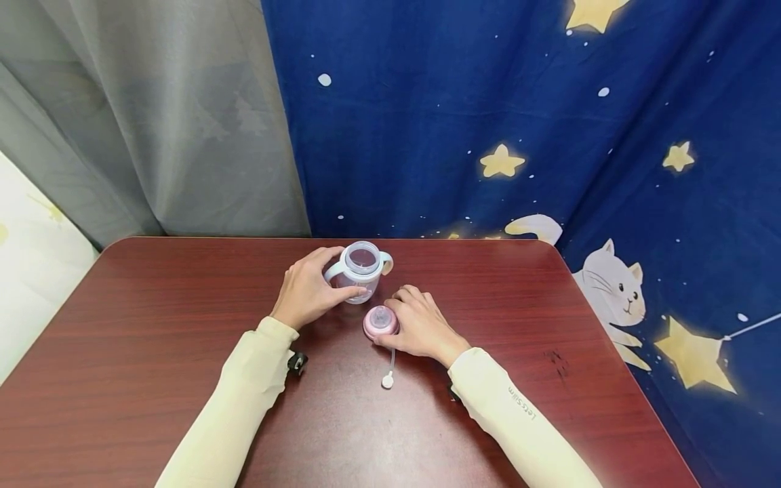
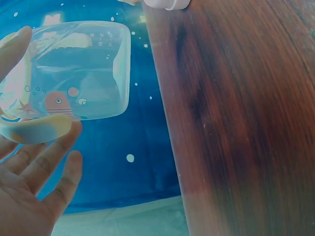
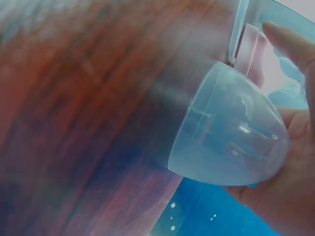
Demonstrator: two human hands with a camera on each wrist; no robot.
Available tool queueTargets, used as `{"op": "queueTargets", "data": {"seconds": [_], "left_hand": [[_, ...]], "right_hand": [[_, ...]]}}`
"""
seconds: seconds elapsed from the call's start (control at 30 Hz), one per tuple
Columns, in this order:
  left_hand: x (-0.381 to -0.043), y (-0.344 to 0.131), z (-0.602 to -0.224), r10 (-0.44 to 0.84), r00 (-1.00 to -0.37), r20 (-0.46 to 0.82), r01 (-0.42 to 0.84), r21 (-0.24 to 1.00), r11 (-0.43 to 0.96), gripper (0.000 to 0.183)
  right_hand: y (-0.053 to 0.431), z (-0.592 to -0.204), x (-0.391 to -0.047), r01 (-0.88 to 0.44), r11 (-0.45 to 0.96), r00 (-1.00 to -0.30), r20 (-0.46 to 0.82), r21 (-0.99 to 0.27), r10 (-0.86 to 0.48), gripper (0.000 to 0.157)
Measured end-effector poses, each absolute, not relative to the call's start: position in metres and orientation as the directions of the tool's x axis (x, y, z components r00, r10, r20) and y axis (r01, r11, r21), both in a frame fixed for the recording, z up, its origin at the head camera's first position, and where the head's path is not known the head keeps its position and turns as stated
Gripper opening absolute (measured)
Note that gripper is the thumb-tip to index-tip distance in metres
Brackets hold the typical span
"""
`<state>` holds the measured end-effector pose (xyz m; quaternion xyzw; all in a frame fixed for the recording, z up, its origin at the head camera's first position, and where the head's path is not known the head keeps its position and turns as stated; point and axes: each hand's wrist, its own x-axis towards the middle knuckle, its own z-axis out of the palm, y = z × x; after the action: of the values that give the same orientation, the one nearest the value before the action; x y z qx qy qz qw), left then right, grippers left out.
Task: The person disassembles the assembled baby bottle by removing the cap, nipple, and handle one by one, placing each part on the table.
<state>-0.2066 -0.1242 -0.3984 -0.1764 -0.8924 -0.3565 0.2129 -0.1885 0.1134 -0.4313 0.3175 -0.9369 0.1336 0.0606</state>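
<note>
A clear baby bottle [image 1: 357,288] with two handles and an open top stands toward the back of the table. My left hand [image 1: 311,288] holds it from the left, thumb across its front and fingers by the pale handle [image 2: 39,129]. Sea-animal prints show on its side in the left wrist view. Front-right of the bottle, my right hand [image 1: 421,324] grips a pink collar with a clear nipple [image 1: 381,321] by its edge, nipple up. A thin straw tube with a white weighted end [image 1: 387,381] trails from it. A clear domed cap [image 3: 231,132] sits beside the right palm, hidden in the head view.
The reddish-brown wooden table [image 1: 152,352] ends at a back edge just behind the bottle. A blue star-printed curtain [image 1: 415,122] and a grey curtain [image 1: 195,122] hang behind it. Dark scuff marks [image 1: 556,362] show on the tabletop at right.
</note>
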Motion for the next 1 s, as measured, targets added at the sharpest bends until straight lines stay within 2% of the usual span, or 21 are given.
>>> {"op": "queueTargets", "data": {"seconds": [0.27, 0.53, 0.73, 1.0], "left_hand": [[-0.207, -0.124, -0.399, 0.163, -0.85, 0.501, 0.461, 0.559, 0.689, 0.075], [-0.208, -0.123, -0.401, 0.167, -0.852, 0.496, 0.462, 0.563, 0.685, 0.074], [-0.209, -0.122, -0.403, 0.18, -0.844, 0.506, 0.475, 0.547, 0.689, 0.076], [-0.208, -0.12, -0.402, 0.207, -0.836, 0.509, 0.495, 0.534, 0.685, 0.073]], "right_hand": [[0.12, -0.418, -0.192, -0.558, 0.78, -0.83, 0.201, -0.282, -0.521, 0.07], [0.123, -0.396, -0.197, -0.448, 0.795, -0.887, 0.315, -0.409, -0.337, 0.081], [0.115, -0.388, -0.201, -0.485, 0.742, -0.856, 0.423, -0.463, -0.296, 0.083], [0.105, -0.384, -0.204, -0.524, 0.715, -0.839, 0.424, -0.462, -0.341, 0.082]]}}
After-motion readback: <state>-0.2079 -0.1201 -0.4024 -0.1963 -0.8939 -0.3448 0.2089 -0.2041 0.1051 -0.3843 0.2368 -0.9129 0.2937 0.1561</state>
